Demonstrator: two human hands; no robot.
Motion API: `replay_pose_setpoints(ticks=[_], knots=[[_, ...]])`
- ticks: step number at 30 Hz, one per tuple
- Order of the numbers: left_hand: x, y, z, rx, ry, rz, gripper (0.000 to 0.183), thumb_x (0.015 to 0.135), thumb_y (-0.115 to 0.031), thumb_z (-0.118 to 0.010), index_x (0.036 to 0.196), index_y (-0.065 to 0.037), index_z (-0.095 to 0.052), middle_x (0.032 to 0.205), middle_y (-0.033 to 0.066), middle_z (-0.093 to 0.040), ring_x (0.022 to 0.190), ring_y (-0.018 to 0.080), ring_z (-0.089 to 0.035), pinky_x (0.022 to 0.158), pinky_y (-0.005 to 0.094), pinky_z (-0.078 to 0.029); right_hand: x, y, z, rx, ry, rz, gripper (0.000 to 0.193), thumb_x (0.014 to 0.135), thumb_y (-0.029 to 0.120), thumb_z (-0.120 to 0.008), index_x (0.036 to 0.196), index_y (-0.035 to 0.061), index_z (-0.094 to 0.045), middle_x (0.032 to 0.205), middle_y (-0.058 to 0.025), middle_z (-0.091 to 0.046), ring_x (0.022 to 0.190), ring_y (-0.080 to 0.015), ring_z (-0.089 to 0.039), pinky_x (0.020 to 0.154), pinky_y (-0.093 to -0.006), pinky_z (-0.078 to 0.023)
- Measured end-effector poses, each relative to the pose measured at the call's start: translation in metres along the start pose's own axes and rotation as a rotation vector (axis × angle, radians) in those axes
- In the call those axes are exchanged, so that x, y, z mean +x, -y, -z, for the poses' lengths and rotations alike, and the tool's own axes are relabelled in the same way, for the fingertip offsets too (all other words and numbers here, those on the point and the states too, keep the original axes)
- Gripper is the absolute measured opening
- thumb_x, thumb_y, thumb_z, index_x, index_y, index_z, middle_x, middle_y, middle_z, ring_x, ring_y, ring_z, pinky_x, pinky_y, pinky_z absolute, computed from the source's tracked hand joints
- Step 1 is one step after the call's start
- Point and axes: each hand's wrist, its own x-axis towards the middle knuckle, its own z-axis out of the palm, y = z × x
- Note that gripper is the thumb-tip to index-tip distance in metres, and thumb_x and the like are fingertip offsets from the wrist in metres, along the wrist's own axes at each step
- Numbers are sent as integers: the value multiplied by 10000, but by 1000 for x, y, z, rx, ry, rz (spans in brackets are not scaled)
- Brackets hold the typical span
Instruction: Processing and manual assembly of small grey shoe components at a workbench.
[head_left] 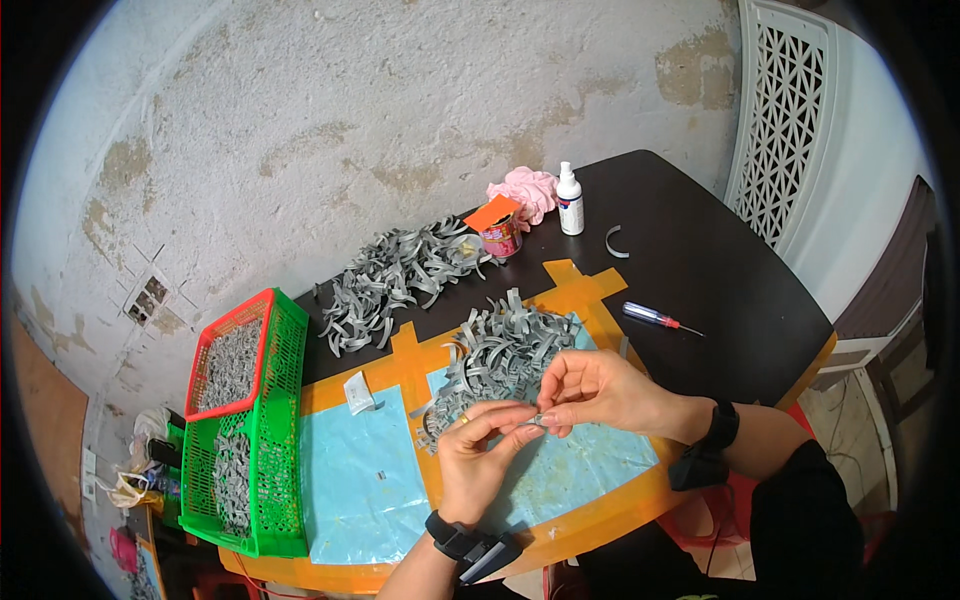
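Both of my hands meet above the blue sheet (590, 455) near the front of the table. My left hand (480, 455) and my right hand (607, 393) pinch a small grey piece (538, 420) between their fingertips. Most of that piece is covered by the fingers, so its exact kind does not show. Just beyond my hands lies a heap of short, curved grey strips (510, 345), partly hidden by my right hand. A second, looser heap of longer grey curved strips (395, 280) rests farther back, against the wall side.
On the left stand a green basket (280, 480) and a red-rimmed basket (268, 345), both holding grey pieces. A screwdriver (655, 317), a single curved strip (612, 240), a white bottle (571, 205), a tin (503, 240) and pink cloth (530, 192) lie toward the back right. Orange tape (415, 375) borders the blue sheets.
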Motion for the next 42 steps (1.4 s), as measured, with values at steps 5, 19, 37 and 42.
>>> replay_pose_setpoints(ticks=[5,19,37,42], knots=[[1,3,0,45,-3,-57,215,721,-4,-758,931,-38,-721,961,68,-659,855,139,-609,762,258,-491,-1,2,-1,4,10,-8,230,844,38,-661,989,4,-485,880,-79,-592,777,-139,-609,700,-256,-503],[-1,0,2,142,18,-161,174,705,-16,-765,872,-52,-730,865,53,-657,816,154,-612,753,273,-483,1,-6,0,106,57,-37,253,839,21,-656,1007,30,-467,941,-92,-603,796,-143,-619,707,-262,-502],[1,3,-3,-151,38,-5,226,748,-19,-750,969,-55,-717,944,41,-650,857,120,-578,741,243,-455,-2,-11,-6,101,32,137,232,856,-7,-577,909,83,-369,988,-85,-553,776,-107,-526,663,-249,-435],[-1,2,1,-60,52,-128,207,746,-15,-750,947,-55,-720,927,43,-649,859,123,-581,746,249,-461,-2,-9,-7,145,125,141,226,880,12,-568,909,91,-359,1005,-80,-533,831,-89,-500,717,-253,-436]])
